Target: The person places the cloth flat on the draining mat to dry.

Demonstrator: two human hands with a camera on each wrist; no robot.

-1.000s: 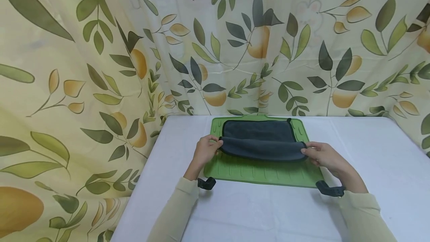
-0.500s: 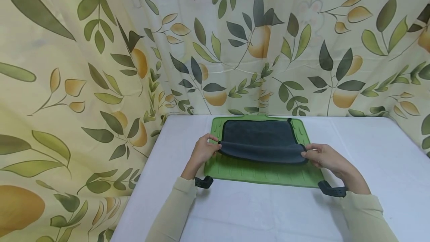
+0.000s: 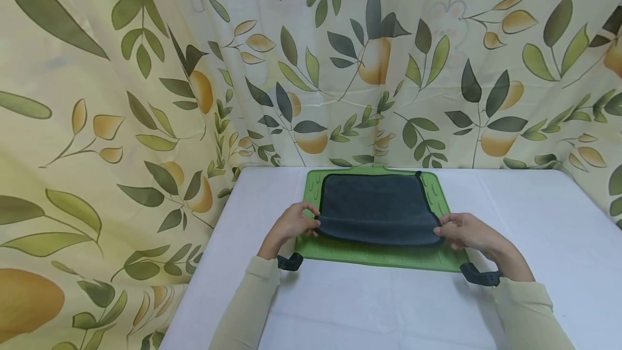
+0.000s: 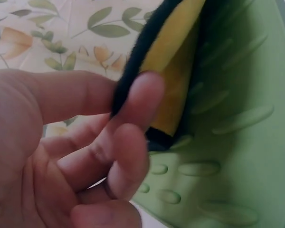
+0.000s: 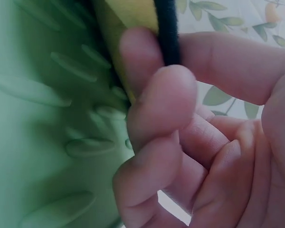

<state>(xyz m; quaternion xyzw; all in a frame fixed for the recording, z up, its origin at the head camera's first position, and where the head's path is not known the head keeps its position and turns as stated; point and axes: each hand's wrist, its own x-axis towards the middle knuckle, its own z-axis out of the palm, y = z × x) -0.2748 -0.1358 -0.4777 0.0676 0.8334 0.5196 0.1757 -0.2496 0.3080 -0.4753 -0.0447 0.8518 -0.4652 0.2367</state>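
A dark grey cloth [image 3: 374,199] with black edging lies over a green ribbed mat [image 3: 379,258]; its near part is raised in a soft bulge. At the cloth's near left corner, my left hand [image 3: 293,223] pinches the edge between thumb and fingers. My right hand [image 3: 468,231] pinches the near right corner the same way. Both wrist views show the cloth's yellow underside [image 4: 173,80] and its black border [image 5: 167,33] held between thumb and finger. In those views the near edge is lifted off the mat's raised ridges [image 5: 90,147].
A white-covered table [image 3: 369,312] bears the mat. Behind and to the left hangs a curtain [image 3: 311,69] printed with leaves and fruit. A black strap with a small mount [image 3: 290,262] sits on each wrist.
Both hands have come down and toward the person with the cloth's near edge. The fold has flattened, and the cloth now covers more of the green mat.
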